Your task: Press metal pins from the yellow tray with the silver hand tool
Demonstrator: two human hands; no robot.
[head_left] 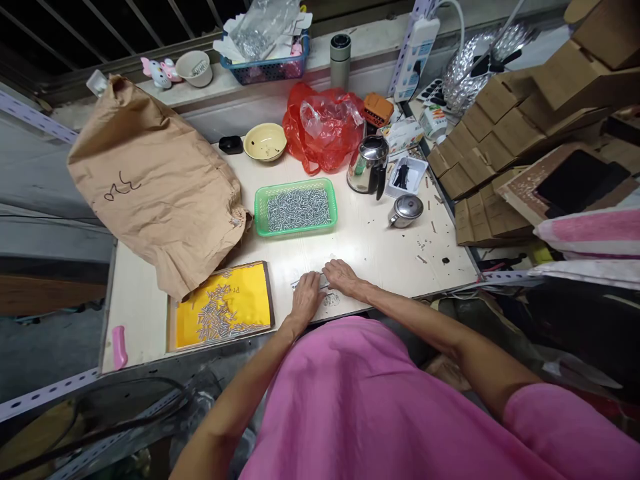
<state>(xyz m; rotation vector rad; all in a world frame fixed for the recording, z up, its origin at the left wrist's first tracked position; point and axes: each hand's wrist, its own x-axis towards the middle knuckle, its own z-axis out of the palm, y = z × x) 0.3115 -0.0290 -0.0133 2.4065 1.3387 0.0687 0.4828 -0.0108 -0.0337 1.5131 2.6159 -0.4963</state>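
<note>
**At the near edge of the bench — left hand and right hand on a small clear packet**

Both hands lie side by side close to the front edge of the pale top. Their fingertips nearly meet over the packet, which lies flat on the surface. The fingers are bent down onto it, but the knuckles hide the contact. I cannot tell whether either grip is clenched on the packet or only pressing it.

Beyond the hands, apart from them, sits a green tray heaped with small silvery screws. To the left, more of them lie scattered over a yellow sheet — its far corner is tucked under a slumped brown paper sack. A steel kettle and a little lidded steel cup stand to the right, near stacked cardboard boxes.
</note>
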